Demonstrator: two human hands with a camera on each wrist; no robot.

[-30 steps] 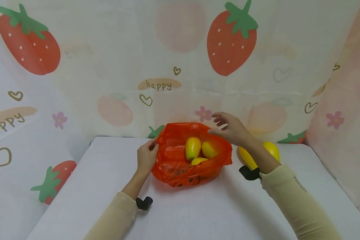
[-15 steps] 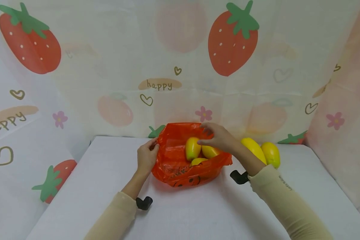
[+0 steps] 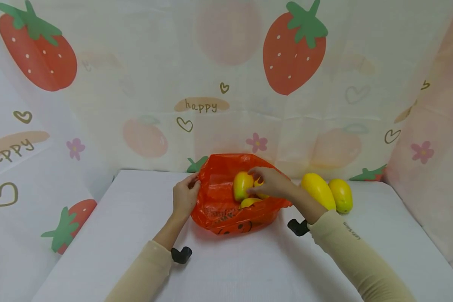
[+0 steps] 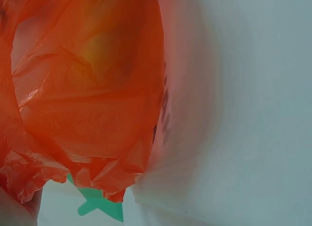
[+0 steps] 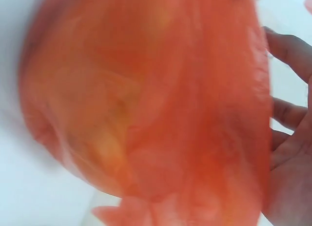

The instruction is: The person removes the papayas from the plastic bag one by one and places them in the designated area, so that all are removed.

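A red plastic bag stands with its mouth spread wide on the white table, a smiley print on its front. My left hand pinches the left side of its rim. Inside lie a yellow-green mango, a lower one half behind the front wall, and another mango mostly covered by my right hand. That hand reaches over the bag's right rim with fingers loosely curved, fingertips right at the mangoes. In the right wrist view the red film hides most of the fingers.
Two more yellow mangoes, a larger one and a smaller one, rest side by side on the table right of the bag. Behind the table rises a strawberry-printed cloth.
My right hand has come left and down from above the bag's right rim into its mouth, to the mangoes. My left hand and the bag have stayed in place.
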